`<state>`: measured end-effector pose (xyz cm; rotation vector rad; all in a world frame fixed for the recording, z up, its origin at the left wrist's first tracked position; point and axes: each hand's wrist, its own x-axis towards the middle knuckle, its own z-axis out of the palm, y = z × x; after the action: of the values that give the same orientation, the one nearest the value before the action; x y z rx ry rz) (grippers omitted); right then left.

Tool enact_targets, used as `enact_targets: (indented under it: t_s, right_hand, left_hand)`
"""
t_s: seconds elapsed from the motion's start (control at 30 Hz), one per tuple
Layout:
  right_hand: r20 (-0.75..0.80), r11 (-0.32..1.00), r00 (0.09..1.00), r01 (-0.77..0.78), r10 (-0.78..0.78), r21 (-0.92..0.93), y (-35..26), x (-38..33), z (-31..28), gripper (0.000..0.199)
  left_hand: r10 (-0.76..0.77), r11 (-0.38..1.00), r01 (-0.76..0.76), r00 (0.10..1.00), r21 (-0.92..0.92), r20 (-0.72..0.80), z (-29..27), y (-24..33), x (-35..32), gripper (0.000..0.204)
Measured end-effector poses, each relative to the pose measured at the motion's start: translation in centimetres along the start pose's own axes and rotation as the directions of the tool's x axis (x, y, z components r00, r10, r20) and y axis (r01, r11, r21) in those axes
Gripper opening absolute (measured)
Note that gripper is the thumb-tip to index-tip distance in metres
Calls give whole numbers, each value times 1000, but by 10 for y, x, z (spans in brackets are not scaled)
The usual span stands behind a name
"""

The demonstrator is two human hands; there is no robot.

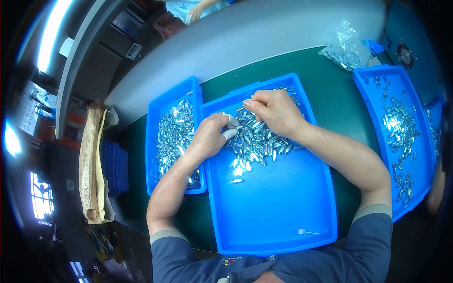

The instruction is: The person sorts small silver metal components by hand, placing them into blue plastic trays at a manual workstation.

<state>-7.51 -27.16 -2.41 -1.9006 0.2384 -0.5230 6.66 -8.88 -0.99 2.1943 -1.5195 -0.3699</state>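
Note:
A large blue tray (269, 203) lies in front of me, with a heap of small shiny metal cylindrical parts (259, 141) toward its far side. Over the heap, my right hand (278, 111) pinches a small metal part (246, 102) between thumb and forefinger. My left hand (210, 134) wears white covers on its thumb and forefinger. Those two fingertips curl together at the heap's left edge, and whatever lies between them blends into the metal parts behind.
A narrower blue tray (152, 155) of similar parts stands on the left, and another blue tray (415, 188) on the right. A clear bag of parts (347, 49) lies at the far right. A small clear piece (307, 231) rests near the big tray's front. Another person's hand (193, 15) shows beyond the grey panel.

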Motion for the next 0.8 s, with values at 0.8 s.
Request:
enact_targets:
  t_s: [0.8]
  right_hand:
    - [50, 996, 998, 32, -28, -86, 0, -1, 0, 34]
  left_hand:
    - [-1, 979, -50, 968, -197, -250, -7, 12, -3, 19]
